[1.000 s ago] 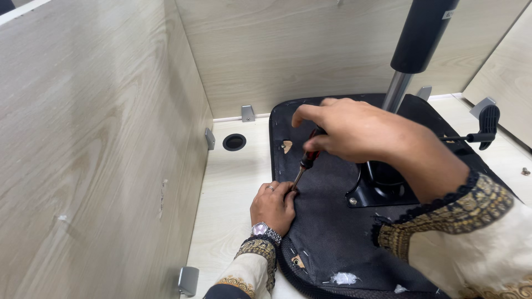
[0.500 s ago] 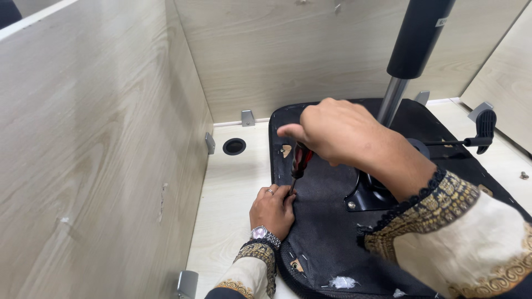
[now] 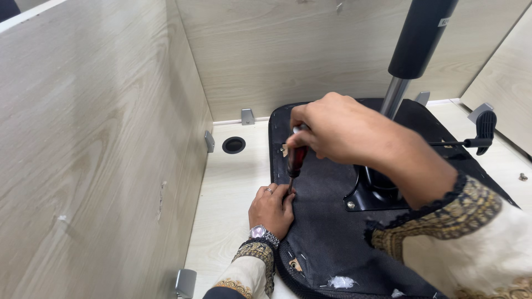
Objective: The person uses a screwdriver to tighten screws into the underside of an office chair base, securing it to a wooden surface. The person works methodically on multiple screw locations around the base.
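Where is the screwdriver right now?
The screwdriver stands near the picture's middle, gripped by the right hand, its tip at the seat's left edge beside the left hand.

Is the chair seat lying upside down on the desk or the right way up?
Upside down. The chair seat shows its black fabric underside, and the metal plate and gas cylinder point upward.

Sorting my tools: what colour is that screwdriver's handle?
Dark red, translucent-looking; the screwdriver shows in the head view, gripped by the right hand.
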